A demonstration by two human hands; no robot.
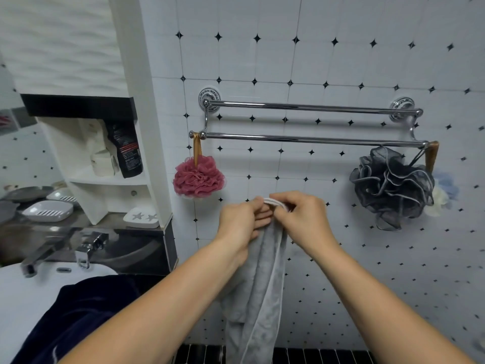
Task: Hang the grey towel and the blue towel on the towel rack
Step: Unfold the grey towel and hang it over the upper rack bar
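The grey towel (258, 285) hangs bunched from both my hands, below the towel rack. My left hand (240, 223) and my right hand (301, 219) pinch its top edge close together. The chrome towel rack (309, 139) has two bars on the tiled wall, both bare between the sponges. The dark blue towel (76, 319) lies crumpled over the white sink edge at the lower left, partly hidden by my left forearm.
A pink bath sponge (199, 179) hangs from the rack's left end, a dark grey one (391, 187) from the right end. A white shelf unit (110, 164) with bottles, soap dishes (48, 210) and a faucet (86, 248) stand at left.
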